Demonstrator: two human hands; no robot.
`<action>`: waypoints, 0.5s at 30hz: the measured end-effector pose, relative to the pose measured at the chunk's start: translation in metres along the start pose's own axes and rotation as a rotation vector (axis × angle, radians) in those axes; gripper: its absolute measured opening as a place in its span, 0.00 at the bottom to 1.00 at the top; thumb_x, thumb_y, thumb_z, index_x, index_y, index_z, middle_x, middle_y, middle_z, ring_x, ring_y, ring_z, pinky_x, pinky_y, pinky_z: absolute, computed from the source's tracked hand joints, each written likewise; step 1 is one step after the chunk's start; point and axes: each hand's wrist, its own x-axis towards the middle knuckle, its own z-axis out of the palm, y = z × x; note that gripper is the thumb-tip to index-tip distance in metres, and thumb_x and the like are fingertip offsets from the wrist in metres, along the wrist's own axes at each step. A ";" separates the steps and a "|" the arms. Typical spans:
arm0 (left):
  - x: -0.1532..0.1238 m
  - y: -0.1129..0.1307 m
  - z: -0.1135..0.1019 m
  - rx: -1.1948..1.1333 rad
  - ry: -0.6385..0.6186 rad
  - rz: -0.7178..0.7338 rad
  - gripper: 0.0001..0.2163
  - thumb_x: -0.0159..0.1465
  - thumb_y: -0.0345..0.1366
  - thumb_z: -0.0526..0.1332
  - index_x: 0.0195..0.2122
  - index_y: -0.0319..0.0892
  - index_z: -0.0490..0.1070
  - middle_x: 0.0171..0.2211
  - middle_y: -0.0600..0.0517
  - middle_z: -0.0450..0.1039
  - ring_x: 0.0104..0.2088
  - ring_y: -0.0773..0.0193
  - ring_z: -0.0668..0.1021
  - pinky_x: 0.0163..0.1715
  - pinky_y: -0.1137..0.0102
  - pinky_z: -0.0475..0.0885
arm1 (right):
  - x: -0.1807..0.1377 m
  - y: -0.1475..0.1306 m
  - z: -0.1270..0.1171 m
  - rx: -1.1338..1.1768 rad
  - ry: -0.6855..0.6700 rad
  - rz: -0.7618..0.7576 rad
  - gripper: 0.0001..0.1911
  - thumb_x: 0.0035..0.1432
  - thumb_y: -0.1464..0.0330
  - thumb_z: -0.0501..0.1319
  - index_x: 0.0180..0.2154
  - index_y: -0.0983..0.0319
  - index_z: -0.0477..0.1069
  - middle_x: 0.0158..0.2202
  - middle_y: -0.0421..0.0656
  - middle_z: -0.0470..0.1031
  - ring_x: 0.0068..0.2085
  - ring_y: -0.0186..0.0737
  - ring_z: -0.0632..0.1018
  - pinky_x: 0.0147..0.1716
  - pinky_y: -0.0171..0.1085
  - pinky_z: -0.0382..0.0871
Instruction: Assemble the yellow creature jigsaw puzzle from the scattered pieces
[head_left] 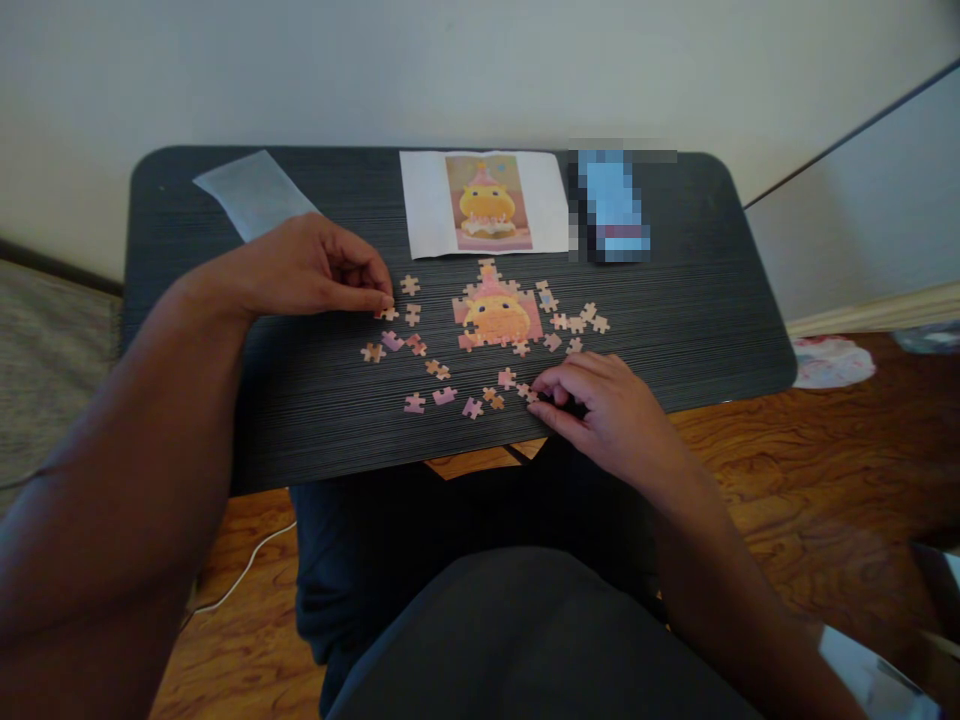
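Observation:
A partly joined jigsaw puzzle (495, 315) lies mid-table, showing a yellow cartoon animal in a pink hat. To its left, my left hand (322, 268) is closed, thumb and forefinger pinching a puzzle piece (385, 313) at the table surface. My right hand (600, 405) rests near the front edge, its thumb and forefinger closed on another puzzle piece (526, 393). Several loose pieces surround the joined part, among them a pink one (445, 396) in front and a pale one (409, 285) by my left fingertips.
Behind the puzzle lies a printed reference picture (487, 205) on white paper. A pixelated, phone-like object (615, 205) is to its right. A translucent plastic sleeve (259, 190) lies at the back left of the dark table (315, 430), which stands against a wall.

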 end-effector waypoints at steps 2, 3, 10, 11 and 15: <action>0.000 0.000 0.000 -0.007 -0.002 -0.006 0.20 0.62 0.52 0.72 0.41 0.38 0.87 0.27 0.49 0.81 0.23 0.68 0.76 0.24 0.71 0.66 | 0.000 0.000 0.000 0.003 0.008 0.001 0.05 0.72 0.65 0.70 0.45 0.58 0.79 0.38 0.41 0.78 0.42 0.45 0.79 0.45 0.44 0.64; 0.000 0.000 0.000 -0.004 -0.002 -0.008 0.20 0.62 0.52 0.72 0.41 0.38 0.87 0.27 0.49 0.81 0.24 0.68 0.76 0.24 0.71 0.66 | 0.000 -0.001 0.001 0.005 0.010 0.001 0.04 0.72 0.65 0.70 0.45 0.58 0.79 0.38 0.41 0.78 0.42 0.45 0.79 0.44 0.44 0.64; 0.000 0.002 0.000 0.024 0.000 -0.014 0.20 0.62 0.53 0.72 0.41 0.38 0.87 0.26 0.50 0.81 0.23 0.68 0.76 0.23 0.72 0.65 | 0.001 -0.004 0.001 0.028 0.002 0.026 0.04 0.73 0.65 0.68 0.44 0.58 0.78 0.37 0.40 0.78 0.41 0.44 0.78 0.44 0.44 0.64; 0.000 0.002 0.000 0.024 0.000 -0.013 0.20 0.62 0.53 0.72 0.41 0.38 0.87 0.26 0.50 0.81 0.23 0.68 0.76 0.23 0.72 0.66 | 0.002 -0.005 0.001 0.033 0.002 0.031 0.03 0.73 0.65 0.69 0.43 0.58 0.78 0.37 0.40 0.78 0.41 0.44 0.78 0.44 0.44 0.65; 0.000 0.002 0.000 0.032 0.004 -0.011 0.21 0.62 0.53 0.72 0.41 0.39 0.87 0.26 0.50 0.80 0.23 0.69 0.75 0.23 0.72 0.65 | 0.003 -0.006 0.001 0.059 0.006 0.039 0.03 0.72 0.66 0.69 0.43 0.58 0.78 0.36 0.39 0.78 0.39 0.42 0.78 0.44 0.43 0.65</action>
